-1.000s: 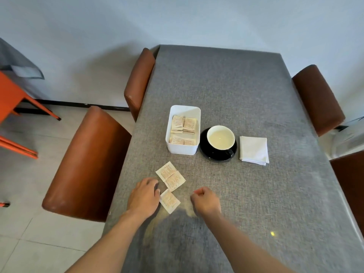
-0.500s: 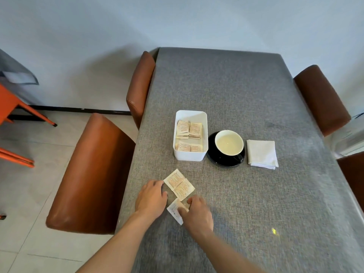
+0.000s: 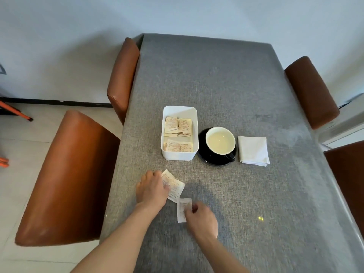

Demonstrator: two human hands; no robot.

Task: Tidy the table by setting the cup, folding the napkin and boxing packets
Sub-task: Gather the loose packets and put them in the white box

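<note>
Right hand (image 3: 201, 218) near the front edge of the grey tabletop (image 3: 226, 79) — its fingers pinch a single packet (image 3: 183, 209), lifted on edge. Left hand (image 3: 150, 189) lies on two loose packets (image 3: 174, 186) just left of it, fingers flat and relaxed, pressing them down. Toward the tabletop's middle sits the white box (image 3: 180, 154), packets stacked inside. Just beside its right wall — the cup (image 3: 220, 140) on a black saucer (image 3: 208, 160), then the folded napkin (image 3: 253, 150) toward the right edge. Brown chairs (image 3: 65, 174) line both long edges.
</note>
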